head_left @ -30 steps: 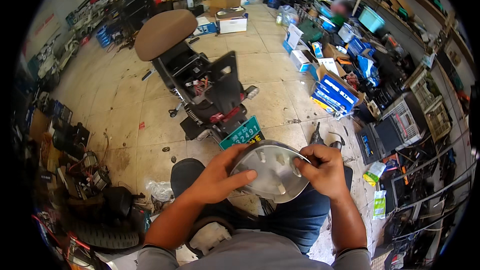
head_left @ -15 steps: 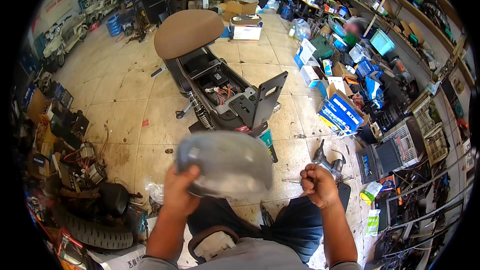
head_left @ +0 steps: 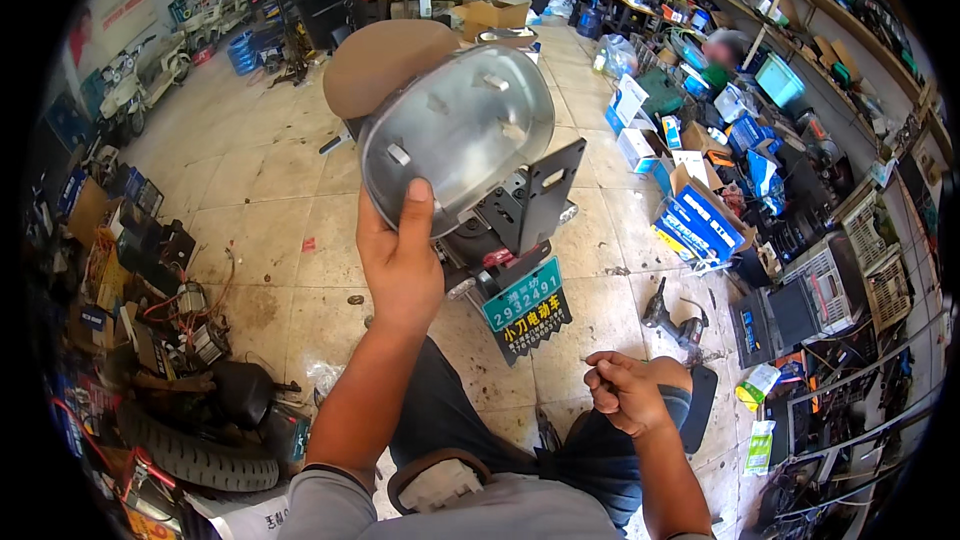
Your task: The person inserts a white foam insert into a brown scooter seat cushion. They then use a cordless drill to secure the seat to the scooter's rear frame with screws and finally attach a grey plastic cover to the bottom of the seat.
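Observation:
My left hand [head_left: 405, 265] grips the lower left rim of a greyish see-through rounded plastic cover [head_left: 465, 135], thumb on its inner face. Short posts stand up inside the cover. It is raised in front of an electric scooter, hiding part of its brown seat [head_left: 385, 60] and the open body. Beside the cover a dark upright metal bracket [head_left: 550, 195] rises from the scooter's rear, above a teal number plate [head_left: 522, 297]. My right hand [head_left: 628, 390] is over my right knee, fingers curled in a pinch; anything in them is too small to make out.
A power drill [head_left: 675, 325] lies on the tiled floor beyond my right hand. Opened boxes [head_left: 700, 225] and loose parts line the right side. At left are a tyre [head_left: 200, 450] and piled parts. A brown-edged piece [head_left: 435, 485] rests at my lap. Someone sits at the back.
My left hand has raised the cover up and away from me, its inside now showing. My right hand has dropped slightly, fingers loosening from a fist to a pinch. The view has shifted a little.

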{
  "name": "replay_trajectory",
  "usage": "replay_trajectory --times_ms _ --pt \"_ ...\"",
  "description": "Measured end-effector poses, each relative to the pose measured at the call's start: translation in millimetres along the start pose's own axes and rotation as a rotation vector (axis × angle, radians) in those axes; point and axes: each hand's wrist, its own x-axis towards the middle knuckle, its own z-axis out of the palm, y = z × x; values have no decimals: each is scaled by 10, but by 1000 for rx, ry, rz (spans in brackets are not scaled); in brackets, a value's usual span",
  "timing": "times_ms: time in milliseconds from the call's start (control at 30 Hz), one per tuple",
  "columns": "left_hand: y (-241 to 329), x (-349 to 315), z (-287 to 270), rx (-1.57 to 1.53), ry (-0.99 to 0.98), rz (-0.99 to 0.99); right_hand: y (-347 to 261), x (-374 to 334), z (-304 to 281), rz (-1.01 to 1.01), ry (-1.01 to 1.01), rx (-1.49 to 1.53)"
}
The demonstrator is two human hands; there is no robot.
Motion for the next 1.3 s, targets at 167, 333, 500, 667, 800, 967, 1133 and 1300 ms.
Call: replay_trajectory --times_ms 167,333,500,667,800,967,1133,1300 --pt "17 -52 -134 -193 70 -132 110 -54 -114 41 -31 40" --pt "24 -189 -689 -161 175 -236 226 -20 -209 -1 -9 90" --pt "57 -475 -1137 -184 343 -363 341 52 -227 1 -20 178" --pt "98 -824 -1366 -115 434 -411 466 101 -207 -28 -53 161" --pt "116 -899 -1422 -64 481 -427 454 92 -204 -8 -46 141" --pt "124 -878 -1373 -55 529 -462 382 58 -153 33 -39 82" --pt "133 -916 -1400 -106 417 -418 373 -54 -34 54 -130 -33" --pt "151 -994 -1461 -116 332 -380 571 -148 318 73 -321 -703"
